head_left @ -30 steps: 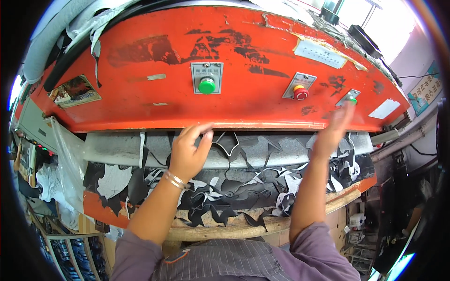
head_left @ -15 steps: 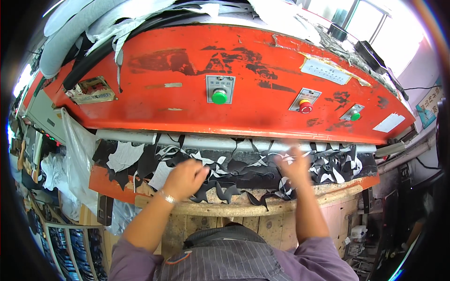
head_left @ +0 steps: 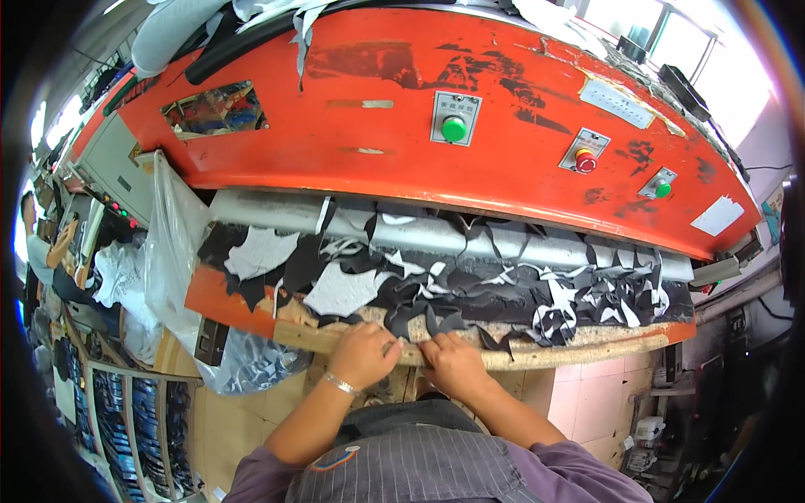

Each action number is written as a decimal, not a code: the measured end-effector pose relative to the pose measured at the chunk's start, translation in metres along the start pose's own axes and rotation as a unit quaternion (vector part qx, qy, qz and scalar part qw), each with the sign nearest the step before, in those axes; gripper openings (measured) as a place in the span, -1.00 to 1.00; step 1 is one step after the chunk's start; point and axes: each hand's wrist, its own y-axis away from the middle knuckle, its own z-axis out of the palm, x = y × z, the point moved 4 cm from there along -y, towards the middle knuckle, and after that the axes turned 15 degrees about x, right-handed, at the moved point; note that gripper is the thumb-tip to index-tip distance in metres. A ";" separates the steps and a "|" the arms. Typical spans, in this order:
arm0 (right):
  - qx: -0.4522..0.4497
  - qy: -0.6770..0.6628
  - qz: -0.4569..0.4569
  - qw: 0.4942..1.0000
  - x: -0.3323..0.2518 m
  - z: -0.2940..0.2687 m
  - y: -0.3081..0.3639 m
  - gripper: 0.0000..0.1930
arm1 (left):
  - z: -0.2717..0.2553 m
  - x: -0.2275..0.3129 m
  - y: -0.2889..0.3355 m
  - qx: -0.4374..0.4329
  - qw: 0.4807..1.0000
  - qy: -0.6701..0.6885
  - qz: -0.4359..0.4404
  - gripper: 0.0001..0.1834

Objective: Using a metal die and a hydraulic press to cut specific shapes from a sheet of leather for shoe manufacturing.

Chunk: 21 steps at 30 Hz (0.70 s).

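Note:
My left hand (head_left: 366, 355) is closed at the wooden rail (head_left: 537, 359) along the front edge of the machine bed. Close beside it, my right hand (head_left: 454, 364) has its fingers curled over the same rail. What either hand grips, if anything, is hidden beneath the fingers. A wavy black scrap strip (head_left: 417, 316) reaches down to the fingertips of both hands. Beyond it, black and white cut scraps (head_left: 503, 281) lie tangled across the dark bed. Two larger pale pieces, one (head_left: 262, 252) farther left and one (head_left: 342, 290) nearer my left hand, lie flat.
A red machine front (head_left: 335, 126) with two green buttons and a red one rises behind the bed. Clear plastic bags (head_left: 172, 260) hang at its left end. A shelf rack (head_left: 138, 419) stands at lower left. Another person (head_left: 46, 256) is at the far left.
Both hands have drawn back from the scraps to the front rail and come closer together. The view has shifted, showing more of the left side.

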 end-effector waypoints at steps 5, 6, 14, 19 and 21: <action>-0.215 -0.116 0.001 0.970 0.022 -0.004 -0.036 -0.68 | -0.017 -0.043 -0.037 -0.032 0.996 -0.008 -0.084 -0.68; -0.287 -0.157 0.033 0.944 0.034 -0.004 -0.052 -0.63 | -0.027 -0.048 -0.052 0.020 0.994 -0.091 -0.054 -0.53; -0.048 0.098 0.211 0.971 0.168 0.011 -0.222 -0.09 | -0.036 -0.117 -0.081 -0.025 0.980 -0.043 -0.194 -0.16; -0.030 0.005 0.239 0.970 0.187 0.023 -0.218 -0.27 | -0.078 -0.112 -0.114 -0.090 0.988 0.060 -0.109 -0.71; 0.030 -0.037 0.232 0.971 0.168 0.013 -0.209 -0.34 | -0.067 -0.106 -0.143 -0.096 0.982 0.136 -0.092 -0.78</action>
